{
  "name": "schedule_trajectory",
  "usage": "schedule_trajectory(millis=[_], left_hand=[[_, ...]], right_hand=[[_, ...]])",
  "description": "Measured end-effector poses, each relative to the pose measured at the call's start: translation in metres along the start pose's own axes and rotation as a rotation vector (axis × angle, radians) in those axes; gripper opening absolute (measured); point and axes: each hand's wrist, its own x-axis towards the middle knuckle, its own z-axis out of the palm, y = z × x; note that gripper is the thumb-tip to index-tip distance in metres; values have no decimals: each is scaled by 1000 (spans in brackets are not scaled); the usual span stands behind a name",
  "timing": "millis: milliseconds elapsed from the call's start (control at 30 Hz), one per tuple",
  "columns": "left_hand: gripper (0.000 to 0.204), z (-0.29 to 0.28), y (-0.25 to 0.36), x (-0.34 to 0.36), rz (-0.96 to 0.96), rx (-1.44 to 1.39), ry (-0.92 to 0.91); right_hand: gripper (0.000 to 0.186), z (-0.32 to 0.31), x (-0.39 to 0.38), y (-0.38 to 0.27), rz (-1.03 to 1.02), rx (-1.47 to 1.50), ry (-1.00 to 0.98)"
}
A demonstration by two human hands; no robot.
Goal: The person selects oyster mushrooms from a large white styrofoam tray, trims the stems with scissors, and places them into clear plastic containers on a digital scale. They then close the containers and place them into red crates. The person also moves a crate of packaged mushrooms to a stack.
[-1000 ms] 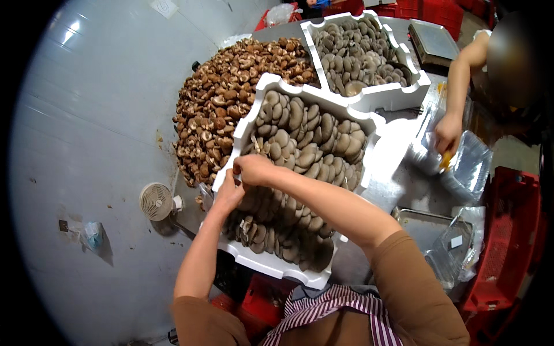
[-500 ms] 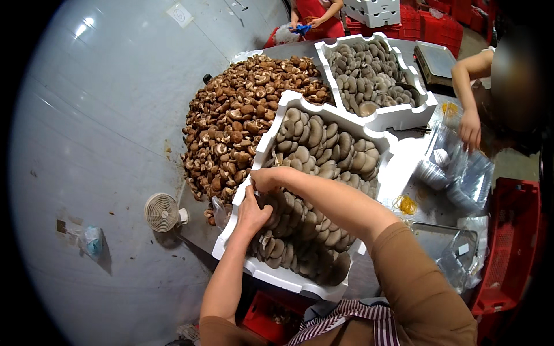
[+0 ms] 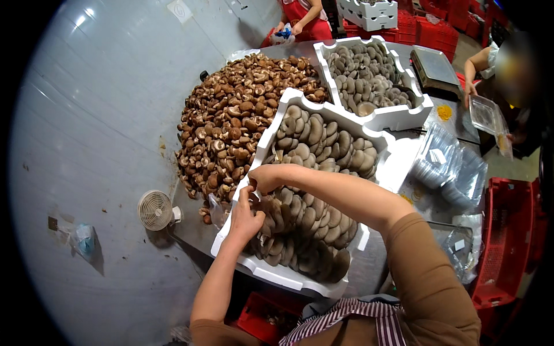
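A white foam box (image 3: 381, 138) full of grey-brown oyster mushrooms (image 3: 314, 210) stands before me. My right hand (image 3: 265, 179) reaches across to its left wall, fingers curled down among the stems; what they hold is hidden. Just below it, my left hand (image 3: 244, 218) lies at the same wall, open, with thumb and forefinger apart and its fingertips close to the right hand. Beyond the left wall spreads a big heap of brown shiitake mushrooms (image 3: 231, 121).
A second foam box (image 3: 398, 118) of oyster mushrooms stands behind. At right are a scale (image 3: 435, 66), stacked clear plastic trays (image 3: 441, 158) and a red crate (image 3: 505, 242). A small fan (image 3: 154, 210) is at left. One co-worker holds a clear container (image 3: 486, 115); another, in a red apron (image 3: 311, 26), stands behind.
My left forefinger has straightened up toward my right hand, which stays at the wall. The co-worker at right has lifted a clear container off the stacks.
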Motion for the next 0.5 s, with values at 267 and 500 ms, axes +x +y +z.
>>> schedule_trajectory(millis=[267, 500], left_hand=[[55, 12, -19, -9, 107, -190, 74], [50, 3, 0, -67, 81, -443, 364]], right_hand=[[37, 14, -7, 6, 64, -224, -108], [49, 14, -33, -3, 135, 38, -157]])
